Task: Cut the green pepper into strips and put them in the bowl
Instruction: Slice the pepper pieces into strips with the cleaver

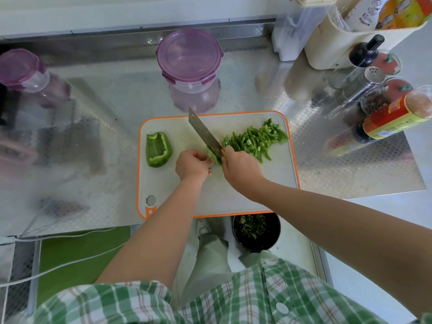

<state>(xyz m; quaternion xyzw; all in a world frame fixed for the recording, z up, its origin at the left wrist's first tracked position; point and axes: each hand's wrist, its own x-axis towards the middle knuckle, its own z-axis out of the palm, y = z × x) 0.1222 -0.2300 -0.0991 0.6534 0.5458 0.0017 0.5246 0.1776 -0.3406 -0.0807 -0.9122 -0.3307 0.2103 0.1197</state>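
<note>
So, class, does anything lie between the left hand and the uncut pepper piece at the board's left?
Nothing visible does. Only bare cutting board separates the left hand, which holds the piece being sliced, from the uncut pepper piece. The knife in the right hand and the cut strips lie on its other side.

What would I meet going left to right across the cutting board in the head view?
Uncut pepper piece → left hand, holding the piece being cut → pile of cut strips. Right hand and knife overlap these, so omitted.
</note>
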